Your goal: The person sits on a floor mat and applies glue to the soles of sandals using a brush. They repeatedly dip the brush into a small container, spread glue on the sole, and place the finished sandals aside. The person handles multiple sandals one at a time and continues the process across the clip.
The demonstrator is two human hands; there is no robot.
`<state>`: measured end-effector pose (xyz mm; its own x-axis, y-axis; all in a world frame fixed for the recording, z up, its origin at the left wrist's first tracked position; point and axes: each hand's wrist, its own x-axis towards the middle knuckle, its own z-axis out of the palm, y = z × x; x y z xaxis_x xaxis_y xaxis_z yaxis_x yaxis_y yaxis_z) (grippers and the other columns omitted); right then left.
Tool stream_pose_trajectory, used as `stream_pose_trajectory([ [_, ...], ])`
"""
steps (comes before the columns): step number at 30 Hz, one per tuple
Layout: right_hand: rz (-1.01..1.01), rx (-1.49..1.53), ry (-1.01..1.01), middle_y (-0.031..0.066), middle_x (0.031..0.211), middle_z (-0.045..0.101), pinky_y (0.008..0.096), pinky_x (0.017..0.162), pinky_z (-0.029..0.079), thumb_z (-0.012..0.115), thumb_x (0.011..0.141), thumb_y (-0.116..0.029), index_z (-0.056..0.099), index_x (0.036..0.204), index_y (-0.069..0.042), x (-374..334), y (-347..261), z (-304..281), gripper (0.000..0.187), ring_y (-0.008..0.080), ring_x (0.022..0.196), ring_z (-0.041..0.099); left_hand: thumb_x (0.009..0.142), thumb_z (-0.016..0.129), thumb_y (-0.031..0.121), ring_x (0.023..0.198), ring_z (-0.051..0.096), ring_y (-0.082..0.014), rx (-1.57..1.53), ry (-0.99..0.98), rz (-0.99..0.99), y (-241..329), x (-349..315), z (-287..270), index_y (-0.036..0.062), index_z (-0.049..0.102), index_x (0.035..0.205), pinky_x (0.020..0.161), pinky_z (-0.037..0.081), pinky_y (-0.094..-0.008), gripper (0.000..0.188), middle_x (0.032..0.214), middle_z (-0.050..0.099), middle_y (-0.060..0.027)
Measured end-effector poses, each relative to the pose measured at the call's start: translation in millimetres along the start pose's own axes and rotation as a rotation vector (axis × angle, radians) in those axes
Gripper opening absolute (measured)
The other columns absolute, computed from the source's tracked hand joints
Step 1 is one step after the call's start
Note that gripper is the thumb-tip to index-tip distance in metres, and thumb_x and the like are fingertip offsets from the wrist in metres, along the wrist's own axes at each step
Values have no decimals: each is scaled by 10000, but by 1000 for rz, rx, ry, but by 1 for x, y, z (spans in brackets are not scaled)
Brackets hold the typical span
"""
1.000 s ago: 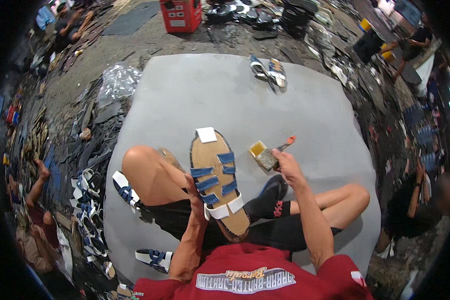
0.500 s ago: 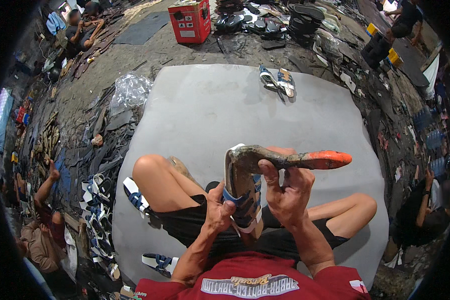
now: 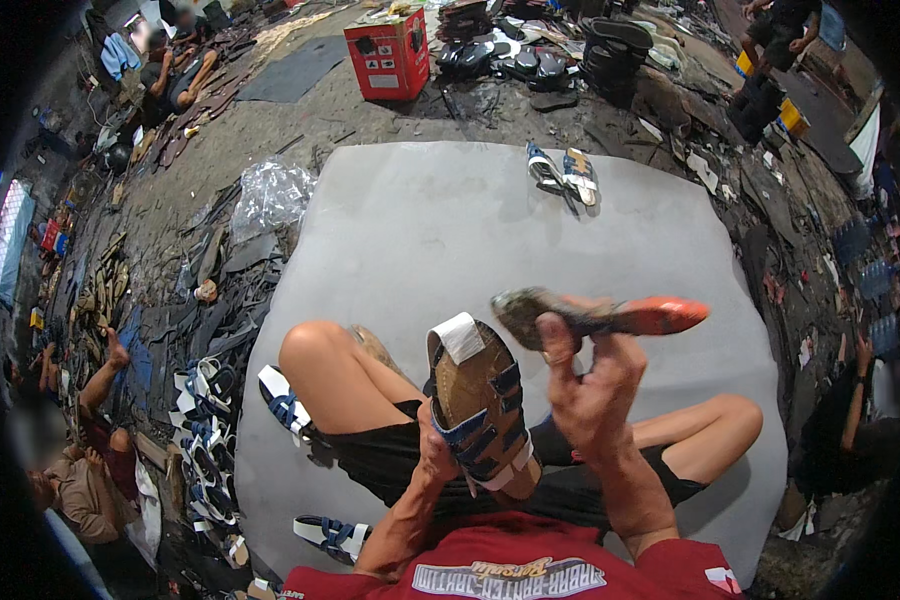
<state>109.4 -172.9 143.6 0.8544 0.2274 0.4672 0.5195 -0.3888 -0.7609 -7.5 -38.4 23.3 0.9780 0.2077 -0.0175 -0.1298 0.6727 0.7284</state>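
Note:
My left hand [image 3: 436, 452] grips a sandal [image 3: 478, 400] with blue straps, white strap ends and a brown sole, holding it up over my lap. My right hand [image 3: 592, 385] is closed around a brush [image 3: 600, 316] with an orange-red handle; its dark, glue-caked bristle end points left, just above the sandal's upper edge. I sit cross-legged on a grey mat [image 3: 420, 230], bare knees to either side.
A pair of sandals [image 3: 564, 175] lies at the mat's far edge. A red crate [image 3: 388, 55] stands beyond. Several sandals [image 3: 205, 440] are piled at the left, one [image 3: 284, 405] by my knee, another [image 3: 330, 535] near my hip. Other people sit around.
The sandal has been raised and turned in my left hand. The brush came up from the mat at my right to the sandal's top edge, now held more level.

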Motion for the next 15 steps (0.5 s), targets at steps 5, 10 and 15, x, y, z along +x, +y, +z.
stream_pose_trajectory([
  [5, -71, 171, -123, 98, 970, 713, 341, 777, 532, 710, 1037, -163, 710, 1101, 32, -15, -5, -8, 205, 177, 849, 666, 851, 706, 784, 1202, 695, -261, 14, 8, -111, 0, -1, -10, -94, 471, 1492, 1011, 591, -404, 1112, 1353, 669, -205],
  [10, 72, 198, -36, 151, 992, 756, 370, 735, 559, 695, 1050, -185, 742, 1148, 0, 13, 7, -4, 214, 213, 835, 718, 874, 675, 781, 1206, 694, -262, -93, 74, -220, 0, -9, -30, -84, 470, 1500, 1017, 588, -408, 1087, 1363, 663, -206],
  [15, -203, 141, -213, 119, 933, 720, 357, 774, 532, 765, 963, -75, 721, 1109, -19, 7, 14, -9, 163, 225, 865, 688, 898, 645, 777, 1209, 693, -263, -126, 59, -342, -2, -14, -42, -75, 468, 1507, 1024, 585, -413, 1062, 1373, 658, -207],
])
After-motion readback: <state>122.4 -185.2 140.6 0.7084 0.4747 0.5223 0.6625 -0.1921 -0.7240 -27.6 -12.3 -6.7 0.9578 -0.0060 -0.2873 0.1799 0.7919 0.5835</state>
